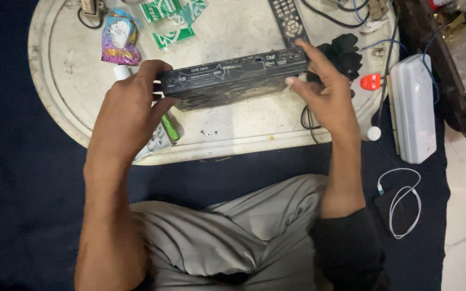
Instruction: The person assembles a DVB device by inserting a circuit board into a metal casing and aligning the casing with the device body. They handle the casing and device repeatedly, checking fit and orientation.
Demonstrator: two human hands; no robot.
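A dark blue floor covering [22, 178] fills most of the frame, and the person's grey trousers [227, 237] take up the bottom centre. On the covering, in the upper half of the frame, lies a round white tray [244, 134] with a raised rim.

Just above the middle of the frame, a flat black set-top box [233, 81] is held over the tray, tilted so its long front face looks up at the camera. The left hand [128, 116] grips its left end, fingers curled together round the edge with the thumb on the near side. The right hand [324, 91] grips the right end, forefinger stretched along the top corner and thumb pressed to the near face.

At the right of the frame a long white plastic case [413, 108] lies just beside the tray. A white cable [403, 202] is coiled at the lower right. A black remote control [288, 19] rests at the top centre, just behind the box. Green and white packets [171, 21] and a small purple packet [118, 37] sit at the upper left. A green battery [170, 126] lies just under the left hand.
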